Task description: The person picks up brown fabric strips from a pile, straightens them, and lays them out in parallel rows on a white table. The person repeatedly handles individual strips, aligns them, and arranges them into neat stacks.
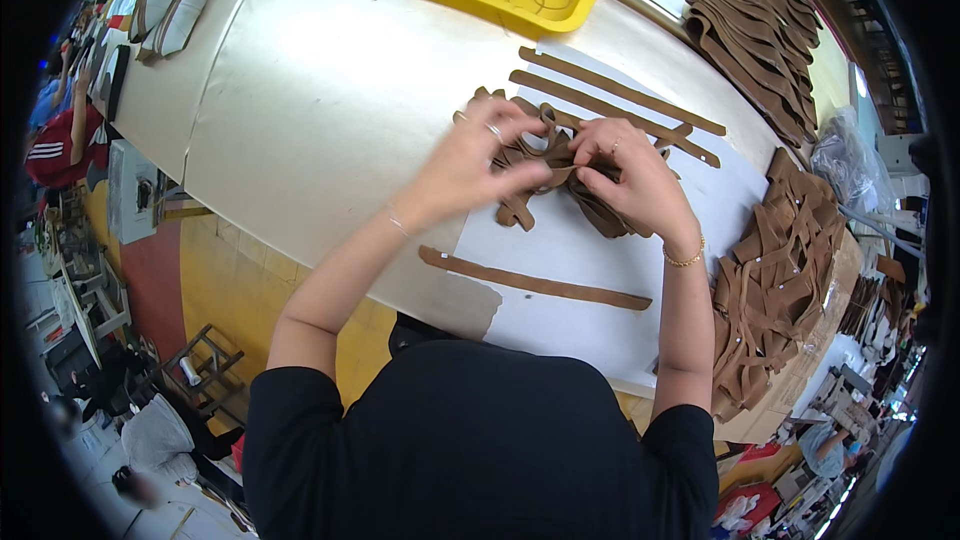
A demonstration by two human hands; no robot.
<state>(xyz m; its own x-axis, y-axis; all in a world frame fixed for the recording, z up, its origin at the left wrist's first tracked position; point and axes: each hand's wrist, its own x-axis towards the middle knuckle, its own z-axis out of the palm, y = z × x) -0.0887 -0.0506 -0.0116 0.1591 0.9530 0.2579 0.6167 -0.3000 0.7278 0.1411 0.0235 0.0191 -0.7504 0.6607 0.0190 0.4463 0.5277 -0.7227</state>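
On the white sheet in front of me lies a looped bundle of brown fabric strips (520, 212), its ends sticking out on several sides. My right hand (625, 165) is at the bundle's right side, thumb and fingers closed on the strips. My left hand (480, 155), slightly smeared by motion, hovers over its left side with thumb and fingers apart. A thin line seems to run between the hands, too fine to make out. Two flat brown strips (620, 90) lie beyond the bundle, and a single brown strip (535, 280) lies nearer to me.
A yellow tray (490, 8) at the far side holds thin loops, a pen and a translucent container. Brown strips are heaped in a pile (775, 280) on the right, with more in a wavy stack (750, 35) at the far right. People work in the background on the left.
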